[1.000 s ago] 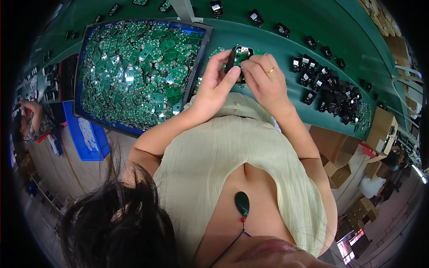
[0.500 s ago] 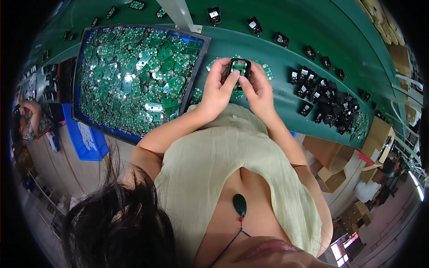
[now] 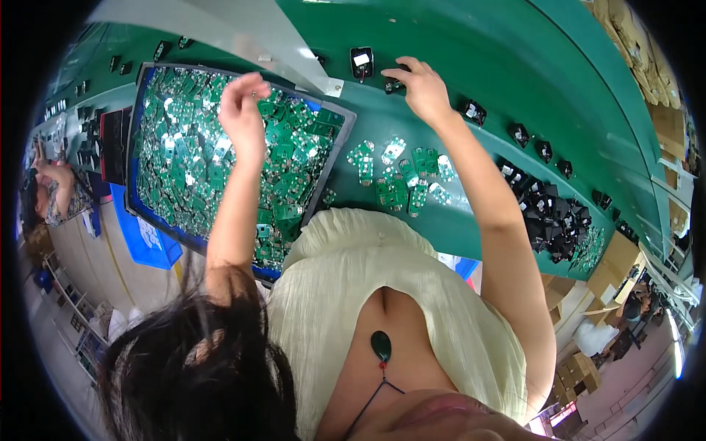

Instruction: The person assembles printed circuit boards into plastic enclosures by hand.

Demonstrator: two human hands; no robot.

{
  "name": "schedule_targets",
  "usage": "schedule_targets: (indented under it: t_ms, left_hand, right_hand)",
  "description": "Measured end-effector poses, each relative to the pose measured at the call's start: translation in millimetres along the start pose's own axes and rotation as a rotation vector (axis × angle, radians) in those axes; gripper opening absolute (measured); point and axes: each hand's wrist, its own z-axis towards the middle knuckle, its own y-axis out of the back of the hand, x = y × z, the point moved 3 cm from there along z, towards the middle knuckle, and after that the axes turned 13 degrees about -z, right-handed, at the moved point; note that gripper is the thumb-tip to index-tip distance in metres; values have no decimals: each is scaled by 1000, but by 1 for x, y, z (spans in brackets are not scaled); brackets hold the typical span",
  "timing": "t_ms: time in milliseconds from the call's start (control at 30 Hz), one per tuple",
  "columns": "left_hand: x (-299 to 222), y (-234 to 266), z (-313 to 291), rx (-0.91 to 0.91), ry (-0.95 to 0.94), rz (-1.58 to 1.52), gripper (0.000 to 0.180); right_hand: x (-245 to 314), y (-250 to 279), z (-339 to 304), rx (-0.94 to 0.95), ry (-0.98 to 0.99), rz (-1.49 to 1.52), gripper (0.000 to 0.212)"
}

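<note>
My left hand [image 3: 245, 114] is raised over the tray of circuit boards [image 3: 347, 121]. Its fingers are loosely bent and slightly smeared, and I see nothing in them. Farther back on the green work surface, my right hand [image 3: 423, 88] reaches out with thumb and fingers at a small black plastic housing [image 3: 393, 86]. The hand covers part of that housing. Just left of it lies another open black housing [image 3: 362, 62] with a white label inside. Several loose green circuit boards [image 3: 408, 173] are spread on the surface in front of me.
A grey metal bracket [image 3: 294, 44] slants over the tray's back edge. More black housings [image 3: 518, 134] lie in a row toward the right, beside a heap of black housings [image 3: 559, 224]. A cardboard box [image 3: 616, 268] stands at the right end. A blue bin [image 3: 151, 235] is at lower left.
My hands have parted from the black housing they held together in front of me. The left moved left over the tray, the right away toward the row of housings. The view has shifted.
</note>
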Motion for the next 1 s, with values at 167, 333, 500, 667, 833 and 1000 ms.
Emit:
schedule_targets:
  t_ms: [167, 333, 500, 667, 833, 1000]
  left_hand:
    - [82, -18, 81, 587, -346, 627, 37]
    - [128, -51, 85, 1010, -529, 994, 54]
    - [127, -64, 84, 1157, -294, 1325, 47]
    - [107, 37, 110, 512, -405, 1040, 30]
    - [-32, 24, -4, 352, 559, 127, 50]
    - [-55, -81, -85, 946, 457, -224, 43]
  right_hand:
    - [-6, -55, 52, 516, 258, -357, 34]
    - [-3, -49, 50, 245, 183, -201, 46]
    - [-29, -22, 7, 45, -210, -388, 60]
    - [-42, -33, -23, 234, -342, -479, 68]
    - [-63, -26, -47, 127, -274, -460, 66]
    - [-69, -15, -57, 67, -328, -461, 69]
